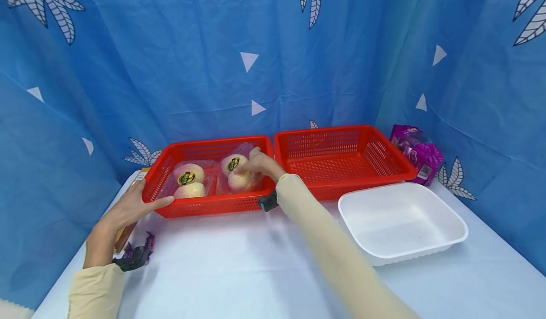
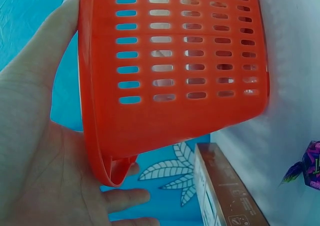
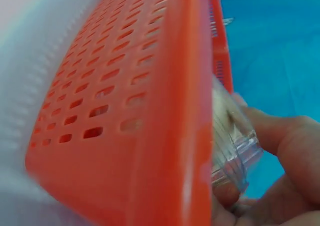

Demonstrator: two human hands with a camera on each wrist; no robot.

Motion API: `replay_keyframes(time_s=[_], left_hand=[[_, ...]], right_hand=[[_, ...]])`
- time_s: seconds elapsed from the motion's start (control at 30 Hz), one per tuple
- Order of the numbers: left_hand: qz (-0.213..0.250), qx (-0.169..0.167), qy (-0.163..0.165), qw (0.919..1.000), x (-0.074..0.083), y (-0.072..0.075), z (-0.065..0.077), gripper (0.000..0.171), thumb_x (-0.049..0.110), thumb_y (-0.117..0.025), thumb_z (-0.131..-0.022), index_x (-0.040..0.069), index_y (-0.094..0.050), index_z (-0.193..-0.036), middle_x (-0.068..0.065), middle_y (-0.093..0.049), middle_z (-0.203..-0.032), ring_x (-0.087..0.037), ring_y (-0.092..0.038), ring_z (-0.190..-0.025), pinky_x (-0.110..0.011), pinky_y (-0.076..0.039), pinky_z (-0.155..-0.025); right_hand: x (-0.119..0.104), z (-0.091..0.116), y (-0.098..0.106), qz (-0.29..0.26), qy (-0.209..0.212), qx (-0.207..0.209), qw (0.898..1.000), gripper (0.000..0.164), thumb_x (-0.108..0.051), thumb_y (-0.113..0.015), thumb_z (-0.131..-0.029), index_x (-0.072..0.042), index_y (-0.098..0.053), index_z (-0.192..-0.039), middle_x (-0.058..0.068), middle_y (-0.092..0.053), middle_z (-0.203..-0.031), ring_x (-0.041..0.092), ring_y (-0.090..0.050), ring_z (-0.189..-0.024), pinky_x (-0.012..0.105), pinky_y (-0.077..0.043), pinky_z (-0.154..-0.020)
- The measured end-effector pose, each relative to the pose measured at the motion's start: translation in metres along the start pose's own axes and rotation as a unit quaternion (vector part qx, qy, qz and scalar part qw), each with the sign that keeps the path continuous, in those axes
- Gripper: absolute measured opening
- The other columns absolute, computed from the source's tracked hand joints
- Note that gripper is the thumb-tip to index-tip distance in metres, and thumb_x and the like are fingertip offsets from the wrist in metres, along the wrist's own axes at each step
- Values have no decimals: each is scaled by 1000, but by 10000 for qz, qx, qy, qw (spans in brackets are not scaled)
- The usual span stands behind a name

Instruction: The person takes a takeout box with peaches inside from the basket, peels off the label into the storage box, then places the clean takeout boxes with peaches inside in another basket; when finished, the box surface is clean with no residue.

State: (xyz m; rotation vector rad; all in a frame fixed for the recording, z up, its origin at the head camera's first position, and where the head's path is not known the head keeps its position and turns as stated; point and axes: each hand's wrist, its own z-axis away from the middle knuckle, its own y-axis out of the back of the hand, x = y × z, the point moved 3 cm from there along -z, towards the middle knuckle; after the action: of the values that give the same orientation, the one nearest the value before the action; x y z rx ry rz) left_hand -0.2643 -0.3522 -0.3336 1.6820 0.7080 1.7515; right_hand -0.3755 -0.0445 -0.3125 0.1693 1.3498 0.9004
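On the left of the table is a red basket (image 1: 222, 204) holding two clear plastic packs of pale round items with yellow-and-black labels. My right hand (image 1: 263, 163) reaches into its right end and grips the edge of the right pack (image 1: 240, 180). In the right wrist view, fingers and thumb pinch the clear plastic (image 3: 235, 141) beyond the basket rim. The left pack (image 1: 189, 190) lies on the basket's other side. My left hand (image 1: 128, 206) touches the basket's front left corner, thumb along the rim and fingers extended outside, as the left wrist view shows.
Beside it stands a second red basket (image 1: 337, 165) with a bare floor. A white tray (image 1: 401, 222) sits at the front right, a purple bag (image 1: 420, 155) at the back right. A brown box (image 2: 225, 186) and a small purple-wrapped piece (image 2: 313, 165) lie near my left hand.
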Motion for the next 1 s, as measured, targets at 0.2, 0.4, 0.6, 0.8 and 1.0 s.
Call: replay_keyframes(time_s=[0.2, 0.4, 0.6, 0.8, 1.0], left_hand=[[18, -37, 92, 9999, -1, -3, 0, 112, 58, -69, -78, 4, -4, -152, -28, -26, -144, -49, -29, -127, -54, -55, -79], [48, 7, 159, 9999, -2, -6, -1, 114, 59, -69, -78, 6, -2, -153, -28, -25, -145, -49, -28, -128, -55, -54, -81], [-111, 41, 354, 9993, -2, -6, -2, 118, 63, -67, -77, 5, 3, -153, -29, -21, -147, -51, -27, -128, -55, -53, -82], [-231, 39, 252, 9994, 0, 0, -2, 118, 64, -66, -77, 3, 0, -153, -30, -23, -145, -51, -27, -127, -55, -54, -80], [-97, 33, 194, 9998, 0, 1, 0, 117, 62, -68, -77, 6, 0, -153, -28, -24, -146, -50, -28, -128, -54, -54, -81]], right_hand=[[6, -3, 11, -510, 600, 392, 9961, 27, -13, -67, -88, 5, -49, -96, 3, -39, -68, 11, -37, -46, 19, -38, -46], [10, 6, 34, -1491, 958, 514, 9828, 32, -9, -66, -90, -2, -40, -107, 7, -47, -68, 15, -50, -49, 25, -51, -46], [14, 42, 68, -1753, 1383, 19, 9747, 52, -13, -66, -90, -8, -37, -134, 14, -51, -99, 20, -57, -77, 29, -56, -61], [29, 96, 101, -1325, 2211, -1079, 9602, 56, -13, -61, -91, -13, -37, -141, 15, -51, -123, 30, -56, -109, 40, -57, -79], [51, 132, 106, -584, 2847, -2190, 9314, 51, -18, -62, -91, -14, -44, -138, 13, -52, -126, 31, -48, -119, 46, -55, -82]])
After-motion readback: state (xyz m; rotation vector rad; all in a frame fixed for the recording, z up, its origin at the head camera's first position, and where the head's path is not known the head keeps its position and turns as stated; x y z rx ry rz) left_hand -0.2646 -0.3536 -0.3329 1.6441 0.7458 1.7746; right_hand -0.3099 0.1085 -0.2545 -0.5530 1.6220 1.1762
